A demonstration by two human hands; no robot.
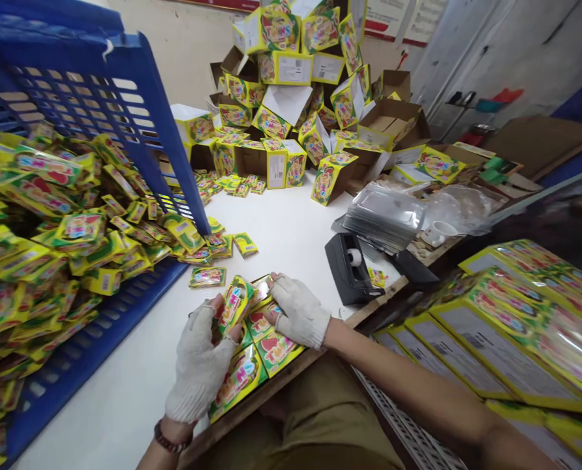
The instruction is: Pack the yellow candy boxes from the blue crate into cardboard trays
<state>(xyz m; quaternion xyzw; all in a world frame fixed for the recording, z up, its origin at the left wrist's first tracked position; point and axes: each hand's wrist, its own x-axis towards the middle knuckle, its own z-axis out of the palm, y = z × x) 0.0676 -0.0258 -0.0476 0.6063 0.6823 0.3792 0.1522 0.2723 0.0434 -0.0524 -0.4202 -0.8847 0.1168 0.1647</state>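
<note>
Both hands wear fingerless knit gloves and work over an open yellow box [252,362] at the near edge of the white table [281,228]. The left hand [200,365] pinches one glossy sachet [233,305] above the box; the right hand [298,313] presses curled fingers on the sachets packed inside. The sachets look light, thin, limp and slick, so they are probably best held by their flat edges. Left of the box, a tipped blue crate [124,85] spills more of them

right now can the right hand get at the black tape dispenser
Probably yes: the tape dispenser sits on the white table just beyond the right hand, with bare tabletop between them, though that hand is pressing on sachets.
</note>
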